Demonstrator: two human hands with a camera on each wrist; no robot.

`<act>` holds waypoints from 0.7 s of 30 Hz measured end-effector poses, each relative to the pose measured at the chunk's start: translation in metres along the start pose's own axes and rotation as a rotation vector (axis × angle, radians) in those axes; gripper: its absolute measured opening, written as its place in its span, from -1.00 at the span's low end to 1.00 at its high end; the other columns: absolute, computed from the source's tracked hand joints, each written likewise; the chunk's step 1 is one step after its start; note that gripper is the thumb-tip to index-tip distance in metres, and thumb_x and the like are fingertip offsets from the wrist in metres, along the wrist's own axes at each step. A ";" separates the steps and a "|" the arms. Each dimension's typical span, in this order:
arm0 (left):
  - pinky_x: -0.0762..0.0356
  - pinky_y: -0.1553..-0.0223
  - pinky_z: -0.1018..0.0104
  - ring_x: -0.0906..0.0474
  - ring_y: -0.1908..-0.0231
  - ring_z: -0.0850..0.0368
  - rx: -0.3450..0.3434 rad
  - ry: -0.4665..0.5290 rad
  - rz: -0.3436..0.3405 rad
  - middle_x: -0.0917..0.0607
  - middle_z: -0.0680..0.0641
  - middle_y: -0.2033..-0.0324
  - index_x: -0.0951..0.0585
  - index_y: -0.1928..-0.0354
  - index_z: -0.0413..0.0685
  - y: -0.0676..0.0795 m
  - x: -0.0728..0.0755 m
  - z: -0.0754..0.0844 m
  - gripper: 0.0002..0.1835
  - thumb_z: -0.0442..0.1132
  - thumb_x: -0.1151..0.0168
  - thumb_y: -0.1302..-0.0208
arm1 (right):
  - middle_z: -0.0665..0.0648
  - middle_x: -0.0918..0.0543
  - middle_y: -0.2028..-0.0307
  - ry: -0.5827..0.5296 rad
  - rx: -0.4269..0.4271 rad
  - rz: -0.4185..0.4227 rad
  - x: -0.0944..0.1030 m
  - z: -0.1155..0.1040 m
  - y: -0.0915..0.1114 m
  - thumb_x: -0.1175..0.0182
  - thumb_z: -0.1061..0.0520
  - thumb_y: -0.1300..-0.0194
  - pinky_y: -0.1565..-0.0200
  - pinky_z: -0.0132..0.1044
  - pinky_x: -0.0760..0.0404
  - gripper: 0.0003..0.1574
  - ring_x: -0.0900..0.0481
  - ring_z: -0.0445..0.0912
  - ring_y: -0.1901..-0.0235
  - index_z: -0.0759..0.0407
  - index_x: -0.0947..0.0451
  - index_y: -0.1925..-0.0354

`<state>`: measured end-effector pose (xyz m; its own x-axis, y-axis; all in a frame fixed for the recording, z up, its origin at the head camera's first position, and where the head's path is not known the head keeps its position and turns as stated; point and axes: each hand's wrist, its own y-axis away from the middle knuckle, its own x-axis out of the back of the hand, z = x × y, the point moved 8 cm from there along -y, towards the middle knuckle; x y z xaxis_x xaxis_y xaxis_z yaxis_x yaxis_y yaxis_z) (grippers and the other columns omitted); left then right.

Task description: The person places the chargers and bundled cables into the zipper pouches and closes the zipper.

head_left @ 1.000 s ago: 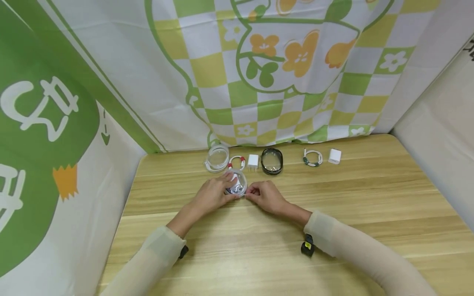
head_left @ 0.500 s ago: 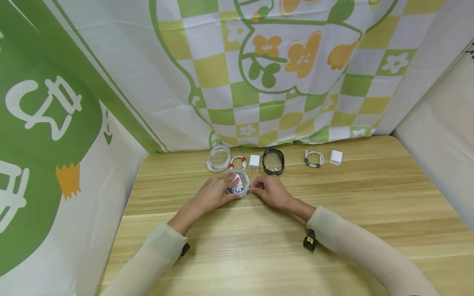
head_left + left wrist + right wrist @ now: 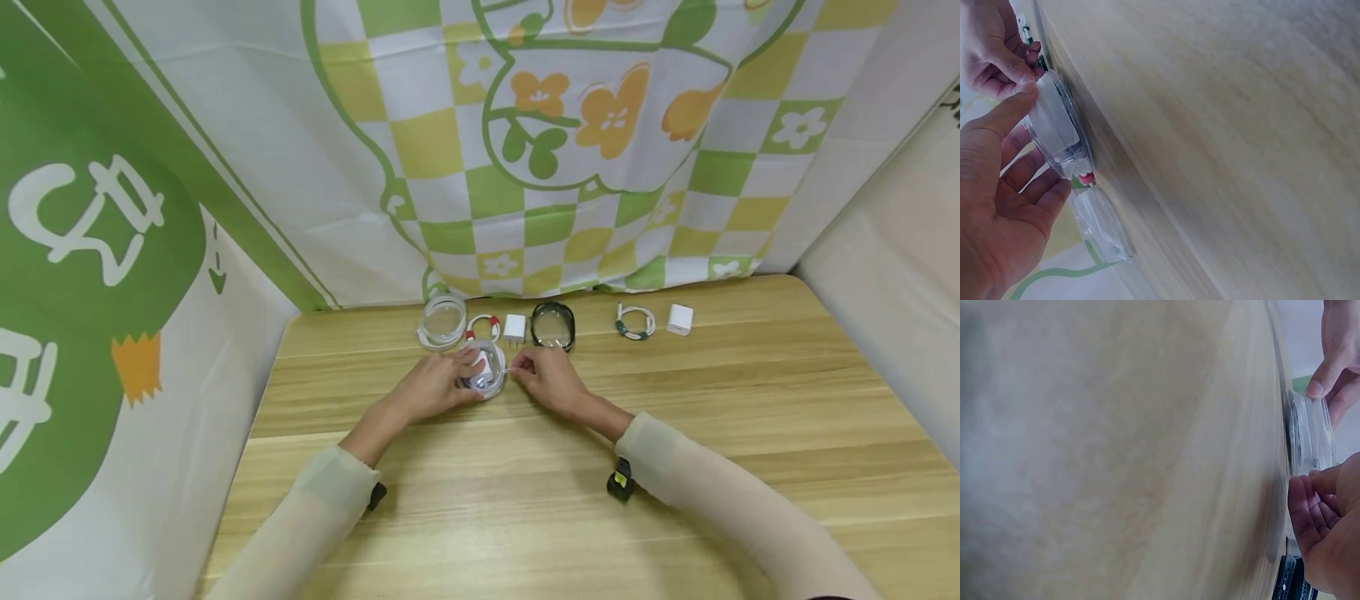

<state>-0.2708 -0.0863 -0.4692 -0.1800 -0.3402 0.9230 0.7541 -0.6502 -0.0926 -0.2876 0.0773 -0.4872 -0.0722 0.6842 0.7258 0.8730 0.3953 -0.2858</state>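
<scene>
Since half a second ago, the right hand (image 3: 551, 379) has slid a little farther from the person, its fingertips moving up along the right side of a round clear case (image 3: 500, 378), while the left hand (image 3: 429, 387) keeps its hold on the opposite side. The case lies between the two hands, near the back of the bench (image 3: 480, 517). The left thumb presses the near rim and the fingers curve over the far side, gripping it; the right thumb and forefinger pinch a small pale tab (image 3: 507, 371) at the rim, too small to make out well.

The case is glossy see-through plastic, disc-shaped, with a smooth, squarish white block (image 3: 485, 365) inside, partly hidden by the left fingers. The bench top has pale, streaky wood grain.

Just behind the case lie a coiled white cable with red ties (image 3: 494, 322) and a white adapter with prongs (image 3: 515, 326); another clear round case (image 3: 424, 327) sits to the left. The right hand overlaps the near edge of a black-rimmed case (image 3: 572, 322). Farther right are a green-tied white cable (image 3: 636, 335) and a second white adapter (image 3: 680, 319). Behind everything hangs a green-and-yellow checked cloth (image 3: 420, 143).
</scene>
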 end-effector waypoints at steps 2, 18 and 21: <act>-0.49 -0.38 -0.06 -0.45 -0.39 -0.31 -0.004 -0.003 -0.004 -0.51 -0.37 -0.36 -0.63 -0.26 -0.29 -0.001 0.000 0.000 -0.35 -0.01 -0.54 -0.28 | 0.04 -0.78 0.45 0.017 -0.004 0.009 0.001 0.000 -0.001 -0.47 0.22 -0.31 0.31 -0.29 -0.69 -0.92 -0.65 -0.19 0.45 0.19 -0.76 0.34; -0.51 -0.37 -0.06 -0.47 -0.40 -0.26 -0.030 -0.013 -0.011 -0.54 -0.36 -0.35 -0.65 -0.25 -0.30 0.000 0.004 0.004 -0.37 -0.03 -0.54 -0.29 | 0.07 -0.79 0.46 0.073 -0.088 0.092 -0.001 0.004 -0.013 -0.41 0.21 -0.34 0.30 -0.12 -0.68 -0.87 -0.68 -0.07 0.46 0.18 -0.75 0.39; -0.49 -0.40 -0.06 -0.45 -0.42 -0.25 -0.029 -0.012 -0.021 -0.52 -0.35 -0.37 -0.64 -0.27 -0.29 0.001 0.003 0.003 -0.37 -0.02 -0.53 -0.30 | 0.02 -0.75 0.51 0.060 -0.094 0.082 -0.002 0.005 -0.012 -0.42 0.22 -0.33 0.32 -0.16 -0.65 -0.86 -0.64 -0.12 0.49 0.16 -0.74 0.41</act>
<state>-0.2692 -0.0860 -0.4653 -0.1881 -0.3186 0.9290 0.7318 -0.6764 -0.0838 -0.3002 0.0744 -0.4885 0.0276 0.6724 0.7397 0.9163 0.2787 -0.2875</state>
